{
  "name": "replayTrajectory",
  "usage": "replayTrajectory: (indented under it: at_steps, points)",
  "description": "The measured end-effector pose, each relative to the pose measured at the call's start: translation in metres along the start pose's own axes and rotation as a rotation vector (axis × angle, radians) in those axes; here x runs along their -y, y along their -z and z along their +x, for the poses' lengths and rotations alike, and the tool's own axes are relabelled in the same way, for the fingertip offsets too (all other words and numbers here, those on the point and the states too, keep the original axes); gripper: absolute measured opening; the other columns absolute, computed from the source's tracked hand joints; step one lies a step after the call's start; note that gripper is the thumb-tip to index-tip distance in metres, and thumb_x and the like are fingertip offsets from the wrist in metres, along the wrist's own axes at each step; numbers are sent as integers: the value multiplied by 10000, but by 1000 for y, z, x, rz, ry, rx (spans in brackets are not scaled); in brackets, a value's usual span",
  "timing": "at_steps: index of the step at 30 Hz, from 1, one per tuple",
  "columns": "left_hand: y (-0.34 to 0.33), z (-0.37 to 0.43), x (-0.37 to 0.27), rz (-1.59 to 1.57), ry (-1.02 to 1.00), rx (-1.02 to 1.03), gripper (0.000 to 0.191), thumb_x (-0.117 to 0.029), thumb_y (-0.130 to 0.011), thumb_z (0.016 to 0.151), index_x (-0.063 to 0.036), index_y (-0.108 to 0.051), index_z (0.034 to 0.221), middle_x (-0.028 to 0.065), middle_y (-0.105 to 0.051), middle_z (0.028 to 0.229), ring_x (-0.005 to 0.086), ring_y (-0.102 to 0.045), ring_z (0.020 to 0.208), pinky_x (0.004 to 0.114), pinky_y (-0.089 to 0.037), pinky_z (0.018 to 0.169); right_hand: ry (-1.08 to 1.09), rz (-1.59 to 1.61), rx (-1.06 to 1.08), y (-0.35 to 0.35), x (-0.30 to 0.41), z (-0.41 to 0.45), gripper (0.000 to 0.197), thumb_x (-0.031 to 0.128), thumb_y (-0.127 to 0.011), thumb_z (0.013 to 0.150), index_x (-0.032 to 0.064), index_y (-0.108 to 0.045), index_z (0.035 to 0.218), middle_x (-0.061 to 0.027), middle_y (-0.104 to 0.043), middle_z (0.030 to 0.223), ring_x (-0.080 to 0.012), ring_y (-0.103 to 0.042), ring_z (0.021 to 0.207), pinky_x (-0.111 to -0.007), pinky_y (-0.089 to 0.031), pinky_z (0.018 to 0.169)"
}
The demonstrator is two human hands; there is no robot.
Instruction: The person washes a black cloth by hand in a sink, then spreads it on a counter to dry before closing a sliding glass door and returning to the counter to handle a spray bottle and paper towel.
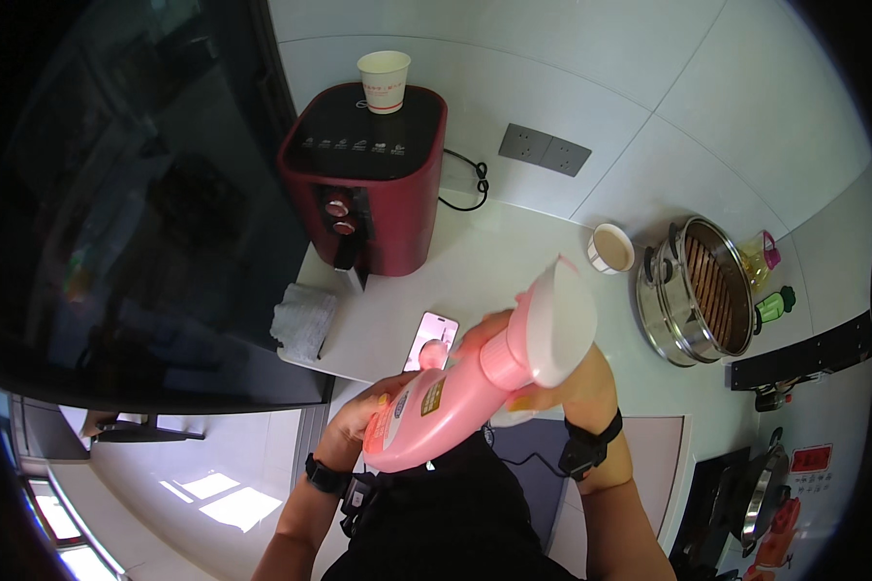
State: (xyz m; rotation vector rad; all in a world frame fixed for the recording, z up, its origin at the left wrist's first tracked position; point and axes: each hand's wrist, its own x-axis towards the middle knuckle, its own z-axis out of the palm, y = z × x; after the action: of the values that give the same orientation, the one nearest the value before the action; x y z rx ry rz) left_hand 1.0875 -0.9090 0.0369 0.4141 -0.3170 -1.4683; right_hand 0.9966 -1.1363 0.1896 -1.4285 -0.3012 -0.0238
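Observation:
A pink plastic bottle (443, 414) with a ribbed pink collar and a large white-and-pink head (563, 327) is held tilted in front of my body, head to the upper right. My left hand (367, 410) grips its lower end beside the labels. My right hand (545, 396) is around the neck and head, partly hidden behind them. Behind the bottle, a smartphone (439, 330) with a lit screen lies on the counter. A small round pink part (434, 354) overlaps the phone; what it belongs to is unclear.
A dark red air fryer (400, 218) carries a paper cup (384, 87). A grey cloth (303, 322) hangs at the counter's left edge. To the right stand another cup (610, 248) and a steel steamer pot (661, 312). Wall sockets (545, 149) are behind.

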Motion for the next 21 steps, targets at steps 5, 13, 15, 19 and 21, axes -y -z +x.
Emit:
replayTrajectory:
  at_steps: [5, 13, 15, 19, 21]
  points:
    - [12, 20, 15, -155, 94, -33, 536, -412, -487, 904, 17, -436, 1223, 144, -615, 926, 235, -641, 758, 340, -541, 636, -73, -25, -231, -6, -4, 2, 381, 116, -693, 775, -6, -524, 1093, -84, -614, 1019, -122, -551, 916, -267, -444, 796]
    - [20, 48, 16, 87, -114, -163, 669, -322, -558, 897, -39, -233, 1409, 68, -399, 1357, 158, -429, 1207, 324, -358, 1011, -93, -121, -441, 27, -13, 23, 425, 133, -582, 861, -61, -455, 1218, -123, -572, 1096, -130, -552, 884, -257, -452, 764]
    - [17, 47, 10, 167, -169, -244, 671, -243, -615, 869, -29, -260, 1397, 61, -406, 1342, 155, -422, 1198, 312, -351, 1012, -144, -85, -446, 34, -18, 21, 546, 167, -638, 814, -52, -408, 1258, -165, -510, 1201, -174, -555, 954, -288, -461, 799]
    - [-2, 31, -10, 347, -170, -438, 691, -155, -675, 814, -15, -295, 1374, 72, -442, 1295, 164, -439, 1167, 315, -366, 999, -95, -158, -345, 40, -40, 32, 511, 371, -652, 782, -38, -518, 1057, -115, -587, 1010, -171, -578, 837, -278, -469, 719]
    - [1, 13, 2, 584, -206, -451, 724, -211, -732, 758, -12, -345, 1337, 83, -516, 1191, 153, -483, 1090, 313, -417, 936, -272, -20, -298, 28, -48, 40, 491, 381, -641, 780, -30, -521, 1020, -95, -578, 957, -161, -566, 800, -277, -466, 693]
